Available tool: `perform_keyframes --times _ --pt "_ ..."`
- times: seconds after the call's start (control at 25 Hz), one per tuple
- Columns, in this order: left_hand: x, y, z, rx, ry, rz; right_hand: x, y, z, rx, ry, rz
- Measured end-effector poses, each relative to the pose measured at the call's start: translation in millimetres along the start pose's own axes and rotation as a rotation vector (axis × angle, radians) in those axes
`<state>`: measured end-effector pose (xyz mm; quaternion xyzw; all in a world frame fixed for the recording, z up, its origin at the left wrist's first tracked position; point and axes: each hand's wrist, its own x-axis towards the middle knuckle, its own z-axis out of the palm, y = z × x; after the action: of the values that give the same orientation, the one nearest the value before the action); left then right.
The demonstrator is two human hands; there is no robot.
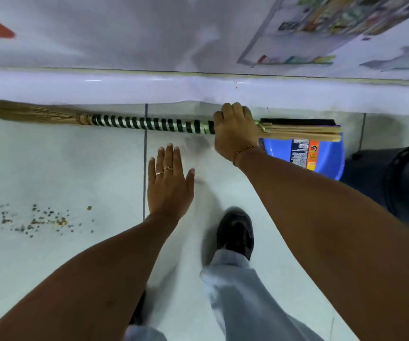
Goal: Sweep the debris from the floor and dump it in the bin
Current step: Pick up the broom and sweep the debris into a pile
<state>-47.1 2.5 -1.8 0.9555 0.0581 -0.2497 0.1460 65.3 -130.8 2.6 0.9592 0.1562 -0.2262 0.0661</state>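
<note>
A grass broom (pixel 144 123) with a black-and-silver striped handle lies level along the foot of the white wall, its bristles pointing left. My right hand (pixel 234 130) is closed over the handle near its stick end. Flat and spread, my left hand (pixel 167 182) hovers over the pale tiles with nothing in it. Small brown and grey debris (pixel 38 219) is scattered on the floor at the left. A blue dustpan (pixel 321 153) with a label sits by the wall under the broom's end. A dark bin (pixel 395 173) shows at the right edge, partly cut off.
My black shoe (pixel 235 232) and grey trouser leg stand on the tiles in the middle. A white skirting ledge (pixel 124 88) runs along the wall. A poster (pixel 321 28) hangs on the wall at the upper right.
</note>
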Motion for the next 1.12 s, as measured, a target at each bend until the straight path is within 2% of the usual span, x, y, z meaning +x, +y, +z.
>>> perform_keyframes --times 0.12,0.2,0.44,0.56,0.72,0.96,1.12 --pt "-74 -4 -56 -0.038 -0.023 -0.141 -54 -19 -62 0.179 -0.323 -0.127" --pt "-117 -11 -87 -0.054 -0.051 -0.2 -81 -36 -90 0.144 -0.41 -0.149" --pt "-206 -81 -171 -0.05 -0.038 -0.285 -132 -142 -160 0.093 -0.374 -0.171" --pt "-227 -117 -193 -0.067 -0.006 -0.299 -152 -190 -171 0.032 -0.32 -0.223" --pt "-260 -166 -207 -0.042 -0.011 -0.279 -180 -248 -176 -0.065 -0.36 -0.249" --pt "-311 -189 -203 -0.073 -0.019 -0.269 -258 -278 -168 0.024 -0.293 -0.233" --pt "-352 -179 -200 -0.09 0.001 -0.214 -328 -287 -164 0.157 -0.268 -0.061"
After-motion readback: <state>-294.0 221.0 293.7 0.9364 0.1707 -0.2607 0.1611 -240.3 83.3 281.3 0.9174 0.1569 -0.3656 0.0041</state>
